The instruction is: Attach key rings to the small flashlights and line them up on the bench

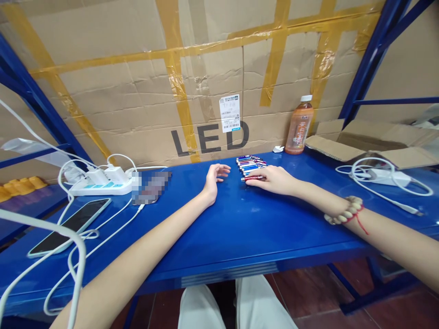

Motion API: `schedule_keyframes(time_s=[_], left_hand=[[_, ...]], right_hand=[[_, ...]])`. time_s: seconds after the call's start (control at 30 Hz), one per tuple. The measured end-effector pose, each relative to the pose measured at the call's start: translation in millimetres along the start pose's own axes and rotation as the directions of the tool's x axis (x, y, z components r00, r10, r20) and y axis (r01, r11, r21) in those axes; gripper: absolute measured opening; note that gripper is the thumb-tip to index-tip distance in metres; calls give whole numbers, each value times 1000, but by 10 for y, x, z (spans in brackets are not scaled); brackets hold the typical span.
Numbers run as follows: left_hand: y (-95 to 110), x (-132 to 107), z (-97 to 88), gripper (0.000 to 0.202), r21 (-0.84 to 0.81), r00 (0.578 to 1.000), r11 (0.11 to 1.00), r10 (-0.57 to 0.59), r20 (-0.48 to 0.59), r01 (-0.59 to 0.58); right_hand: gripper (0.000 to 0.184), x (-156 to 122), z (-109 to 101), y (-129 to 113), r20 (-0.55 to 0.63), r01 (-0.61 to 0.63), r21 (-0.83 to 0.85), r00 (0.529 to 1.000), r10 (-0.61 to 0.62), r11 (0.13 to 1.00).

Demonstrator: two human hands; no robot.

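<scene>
Several pens [247, 165] in blue, red, white and silver lie side by side in a row on the blue table [226, 233]. At the near end of that row, my right hand [274, 179] has its fingers closed on a red pen [253, 178], holding it down by the table. The hand hides part of the row's right side. A little left of the pens, my left hand [215, 183] rests on its edge with nothing in it. Its fingers are loosely bent and apart, pointing toward the row.
Left are a white power strip [103, 186] with chargers, a phone [70, 227], a blurred-out phone-like device [151, 187] and loose white cables [80, 246]. A drink bottle [300, 125], an open carton [387, 141] and a coiled cable [391, 178] sit right. Taped cardboard [137, 105] stands behind.
</scene>
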State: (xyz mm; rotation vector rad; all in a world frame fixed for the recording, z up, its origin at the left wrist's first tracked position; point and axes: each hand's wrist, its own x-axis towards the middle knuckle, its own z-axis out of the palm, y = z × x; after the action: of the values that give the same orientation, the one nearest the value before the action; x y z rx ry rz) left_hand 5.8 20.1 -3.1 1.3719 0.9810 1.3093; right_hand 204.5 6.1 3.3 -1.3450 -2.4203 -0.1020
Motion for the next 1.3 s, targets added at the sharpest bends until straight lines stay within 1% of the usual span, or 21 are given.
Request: schedule_keyframes(time_s=[0.17,0.53,0.73,0.87,0.97,1.1,1.3], left_hand=[[7,-3,3,36,12,1000,1000,-10,3,10],[24,-7,6,37,5,1000,1000,-25,3,25],[34,-19,15,36,-1,1000,1000,-27,-5,27],[46,-31,21,36,4,999,999,-32,-5,32],[39,-22,15,35,3,1000,1000,-30,-3,30],[20,-4,5,36,0,1000,1000,-30,0,30],[29,-18,11,36,10,999,999,-31,-6,31]], right_hand=[[36,4,-2,1,-9,6,1,1000,-6,1000],[39,-4,-25,-27,18,-13,29,1000,12,999],[43,-9,-53,-56,45,-36,20,998,35,999],[41,-6,-44,-43,40,-35,12,999,35,999],[39,-3,-32,-31,24,-41,39,999,40,998],[35,-1,-23,-16,1,-19,78,1000,19,997],[35,-3,-25,-12,7,2,69,1000,-3,998]])
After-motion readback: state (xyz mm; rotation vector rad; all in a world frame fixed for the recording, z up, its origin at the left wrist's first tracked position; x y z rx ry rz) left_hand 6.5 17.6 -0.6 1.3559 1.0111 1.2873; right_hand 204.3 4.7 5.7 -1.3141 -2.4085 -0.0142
